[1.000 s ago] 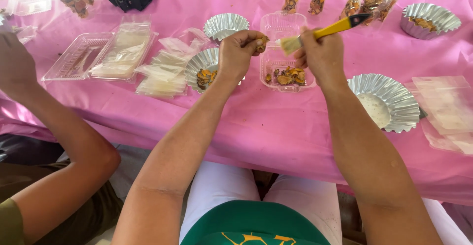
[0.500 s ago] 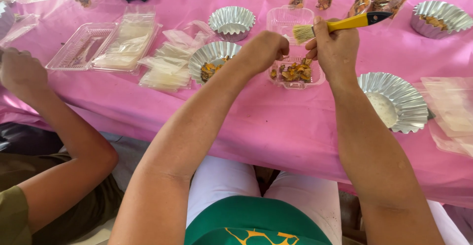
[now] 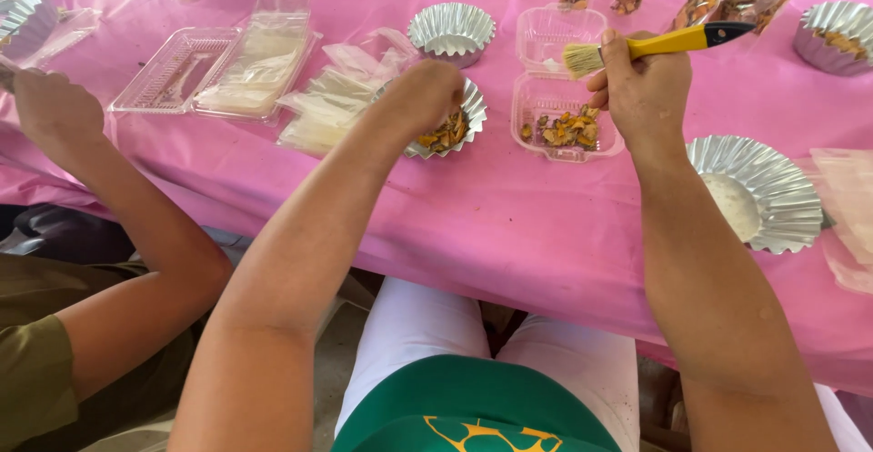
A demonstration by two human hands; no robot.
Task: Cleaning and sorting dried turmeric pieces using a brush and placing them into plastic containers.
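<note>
Two bare hands work over a desk [image 3: 509, 225] draped in smooth pink cloth. The right hand [image 3: 641, 88] is clenched around the yellow plastic handle of a small brush [image 3: 659, 45], whose long axis runs nearly level across the desk: pale bristles point left, the dark handle end points right and slightly away. It hovers just above a clear hinged plastic box [image 3: 564, 111] that lies open, its near half holding crumpled orange-brown dried pieces. The left hand [image 3: 427, 93] is curled with fingers bunched downward into a crimped foil cup [image 3: 450, 125] containing similar orange bits; whether it pinches anything I cannot tell. Five fluted foil cups show in all: this one, an empty one [image 3: 452, 32] behind it, a wider one [image 3: 759, 193] with white residue at the right, one [image 3: 837, 35] at the far right corner, one at the far left edge. Flat clear bags [image 3: 332, 106] lie stacked left of the cup. Another person's hand [image 3: 50, 106] rests at the left edge.
</note>
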